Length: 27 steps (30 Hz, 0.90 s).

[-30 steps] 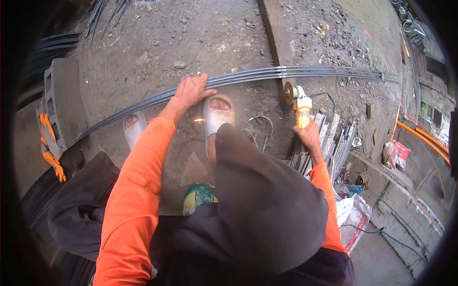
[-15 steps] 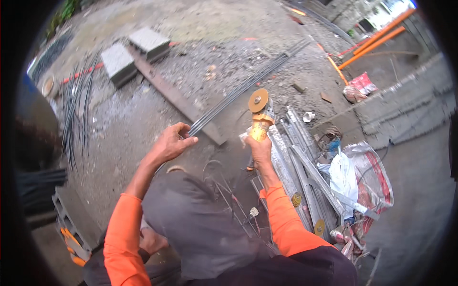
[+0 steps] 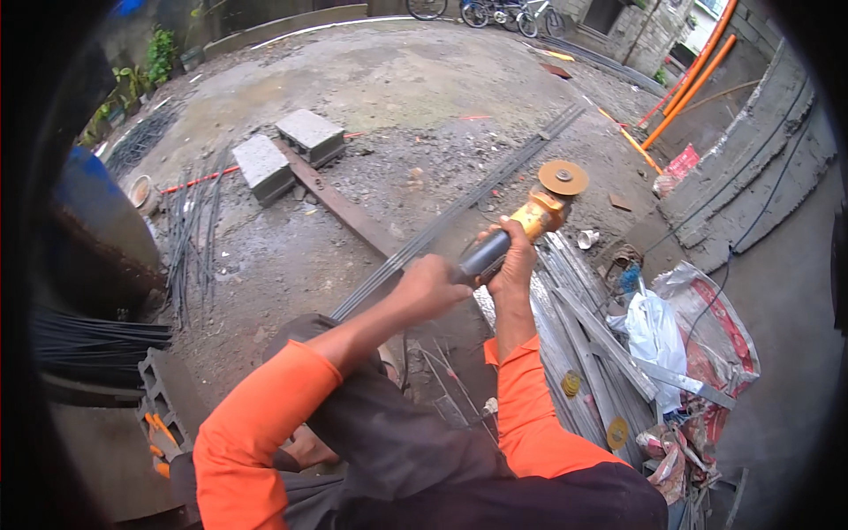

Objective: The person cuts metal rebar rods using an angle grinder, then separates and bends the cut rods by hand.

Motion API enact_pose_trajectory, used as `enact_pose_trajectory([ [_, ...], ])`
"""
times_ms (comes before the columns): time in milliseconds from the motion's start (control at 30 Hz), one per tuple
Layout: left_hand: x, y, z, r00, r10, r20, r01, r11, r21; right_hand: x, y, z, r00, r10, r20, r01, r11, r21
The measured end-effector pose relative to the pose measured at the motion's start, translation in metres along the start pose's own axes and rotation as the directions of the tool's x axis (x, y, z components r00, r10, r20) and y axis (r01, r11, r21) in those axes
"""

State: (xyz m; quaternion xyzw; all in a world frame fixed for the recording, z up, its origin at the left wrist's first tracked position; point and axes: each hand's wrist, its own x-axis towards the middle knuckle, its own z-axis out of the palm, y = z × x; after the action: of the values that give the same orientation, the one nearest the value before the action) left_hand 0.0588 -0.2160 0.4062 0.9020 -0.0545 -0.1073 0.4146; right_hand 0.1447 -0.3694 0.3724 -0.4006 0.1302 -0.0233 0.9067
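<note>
An angle grinder (image 3: 533, 215) with a yellow front and dark rear body is held up before me, pointing to the far right. Its flat brown disc (image 3: 574, 180) faces up. My right hand (image 3: 514, 265) is wrapped round the body. At the rear end, my left hand (image 3: 428, 289) is closed with its thumb and fingers against the tool; its grip is partly hidden. Below and beyond the left hand runs a bundle of thin steel rods (image 3: 477, 197). They cross a rusty steel bar (image 3: 340, 208) on the ground.
Two concrete blocks (image 3: 265, 163) stand at the bar's far end. Metal profiles (image 3: 579, 305) lie to my right with loose discs (image 3: 617, 433), a white plastic bag (image 3: 655, 331) and torn sacks. More rods (image 3: 190, 234) and a drum (image 3: 97, 230) are at left. A low concrete wall (image 3: 751, 150) edges the right.
My left hand has left the rod ends and moved right to the grinder's rear. The grinder has swung right and tilted over in my right hand. The view has lifted.
</note>
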Motion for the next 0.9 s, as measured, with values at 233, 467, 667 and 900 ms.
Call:
enact_pose_trajectory([
  [233,-0.011,-0.013,0.029,0.993,-0.061,-0.098,0.046,0.987,-0.153,-0.002,0.016,-0.02,1.0,0.015,-0.023,-0.013,0.997,0.076],
  [467,-0.01,-0.03,0.046,0.996,-0.068,-0.05,0.056,0.976,-0.212,-0.003,0.031,-0.026,1.0,0.019,-0.012,-0.018,0.999,0.043],
  [667,-0.019,-0.055,0.0,0.994,-0.094,-0.058,0.091,0.994,-0.058,0.002,0.049,-0.089,0.997,0.072,-0.029,-0.074,0.995,-0.066],
  [900,-0.131,-0.06,-0.108,0.799,-0.29,-0.527,0.156,0.946,-0.284,0.016,0.053,-0.274,0.95,0.263,-0.171,-0.293,0.938,-0.185],
])
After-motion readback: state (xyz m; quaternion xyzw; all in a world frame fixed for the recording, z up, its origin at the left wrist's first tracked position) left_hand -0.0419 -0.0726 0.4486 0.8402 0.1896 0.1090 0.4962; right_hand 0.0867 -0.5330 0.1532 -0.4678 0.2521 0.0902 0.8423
